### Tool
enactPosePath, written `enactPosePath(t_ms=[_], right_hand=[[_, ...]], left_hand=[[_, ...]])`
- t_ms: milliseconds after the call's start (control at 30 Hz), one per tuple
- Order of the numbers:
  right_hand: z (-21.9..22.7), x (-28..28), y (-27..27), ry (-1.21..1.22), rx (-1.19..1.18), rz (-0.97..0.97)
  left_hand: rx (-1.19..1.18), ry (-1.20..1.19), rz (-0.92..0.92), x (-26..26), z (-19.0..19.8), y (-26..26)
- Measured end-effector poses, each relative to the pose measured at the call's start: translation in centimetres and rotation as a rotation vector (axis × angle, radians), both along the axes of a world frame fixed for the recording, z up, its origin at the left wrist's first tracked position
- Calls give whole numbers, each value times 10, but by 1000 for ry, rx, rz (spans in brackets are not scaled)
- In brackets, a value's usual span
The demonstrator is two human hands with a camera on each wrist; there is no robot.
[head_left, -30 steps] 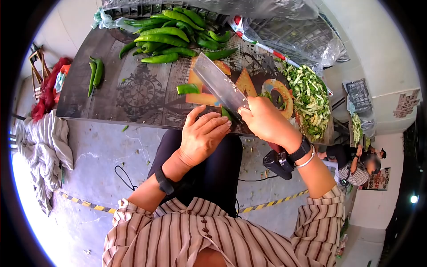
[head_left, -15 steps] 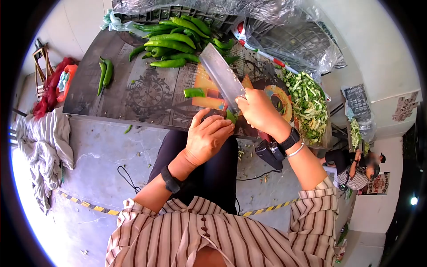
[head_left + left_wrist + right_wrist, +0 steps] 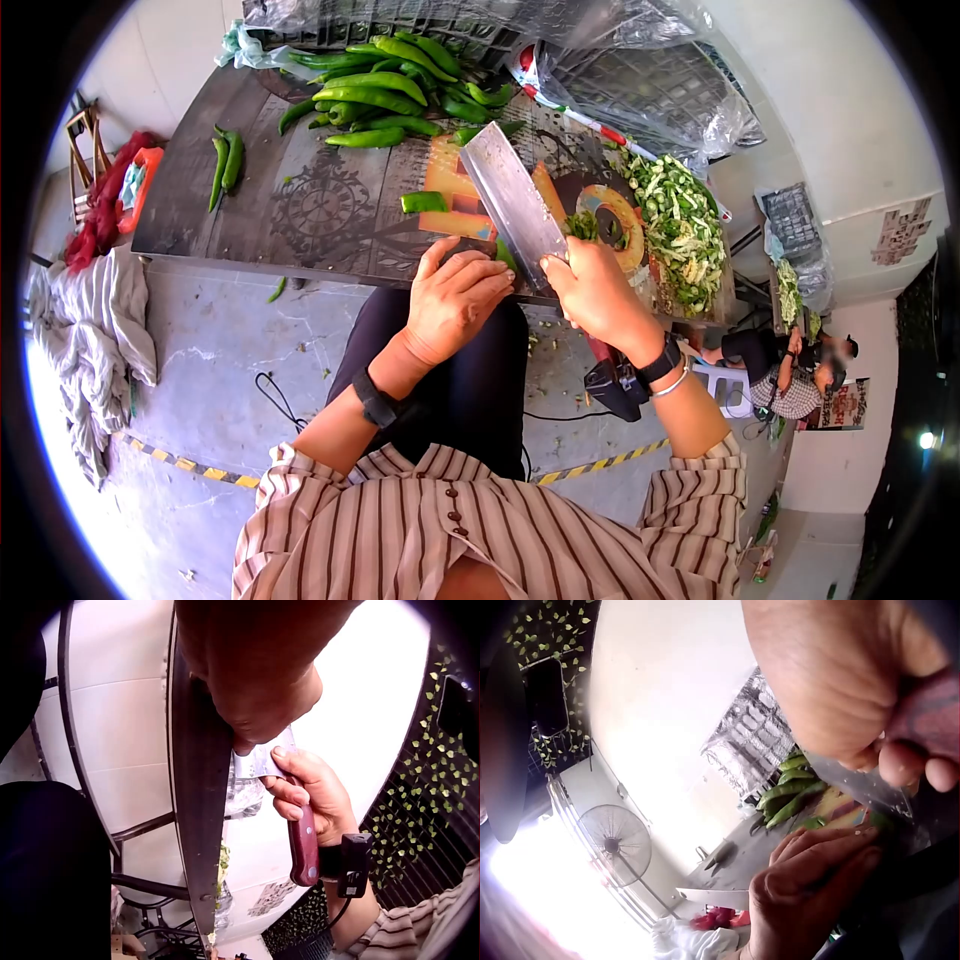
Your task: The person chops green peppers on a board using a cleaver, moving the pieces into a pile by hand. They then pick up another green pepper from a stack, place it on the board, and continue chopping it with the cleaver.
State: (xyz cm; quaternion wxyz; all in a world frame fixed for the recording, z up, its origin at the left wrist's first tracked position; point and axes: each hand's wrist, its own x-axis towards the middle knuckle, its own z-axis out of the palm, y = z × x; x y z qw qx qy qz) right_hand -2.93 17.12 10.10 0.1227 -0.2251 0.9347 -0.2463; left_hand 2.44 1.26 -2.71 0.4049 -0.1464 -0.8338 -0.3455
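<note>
In the head view my right hand [image 3: 600, 300] grips a cleaver [image 3: 515, 195] by its handle; the left wrist view shows that handle [image 3: 304, 847] as dark red. Its blade slants over the table's near edge, just right of a green pepper piece [image 3: 506, 256]. My left hand [image 3: 455, 305], fingers bent, holds that piece at its fingertips, which partly hide it. Another cut pepper piece [image 3: 424, 202] lies left of the blade. Whole green peppers [image 3: 375, 98] are piled at the table's back.
Chopped peppers [image 3: 680, 230] are heaped on the right of the table [image 3: 190, 195]. Two whole peppers [image 3: 228, 162] lie at its left. Plastic-covered crates [image 3: 640, 90] stand behind. At the far right sits another person [image 3: 790, 375]. Grey cloth [image 3: 95, 340] hangs at the left.
My right hand and the cleaver have shifted slightly towards the right and the near edge, and more of the blade's flat side shows. My left hand stays at the pepper piece.
</note>
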Motion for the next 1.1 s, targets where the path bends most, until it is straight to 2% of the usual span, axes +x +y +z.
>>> enactPosePath(t_ms=[233,500,600,1100], right_hand=[[2,-2,-4,-10,50,45],[18,-4,-17,-119,135,-15],[13,-8,-17,-32,166,90],[0,-8,-16,89,117,89]], left_hand=[[-1,-9,-7,0,-2,0],[11,-8,-11,1,-2,0],[18,9,-6,0,-1,0],[-25,12,9,-1,0,2]])
